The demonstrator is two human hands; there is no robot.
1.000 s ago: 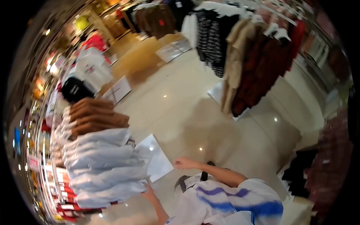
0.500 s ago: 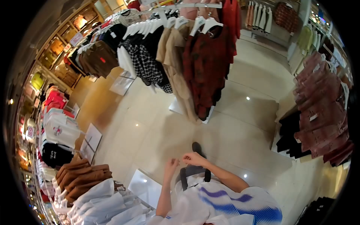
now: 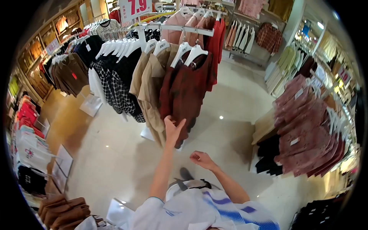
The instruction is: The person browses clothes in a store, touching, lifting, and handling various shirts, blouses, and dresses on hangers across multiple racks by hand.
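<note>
My left hand (image 3: pixel 174 127) reaches forward to the lower part of a dark red patterned garment (image 3: pixel 188 90), its thumb and fingers spread apart. Whether the fingertips touch the cloth I cannot tell. The garment hangs from a white hanger (image 3: pixel 196 53) on a rack bar (image 3: pixel 180 29). Beige garments (image 3: pixel 153 92) hang just left of it. Lower and to the right, my right hand (image 3: pixel 202 159) is held over the floor with its fingers curled in; nothing shows in it.
Black-and-white patterned clothes (image 3: pixel 119 90) hang farther left on the rack. Pinkish garments (image 3: pixel 303 122) hang at the right, brown ones (image 3: pixel 63 212) at the lower left. A price sign (image 3: pixel 134 8) stands above the rack. Glossy floor (image 3: pixel 115 153) lies between the displays.
The view has turned right and come closer to the dark red garment. My left hand has moved from the light garments, past my right hand, out to the dark red one. My right hand stays near my body.
</note>
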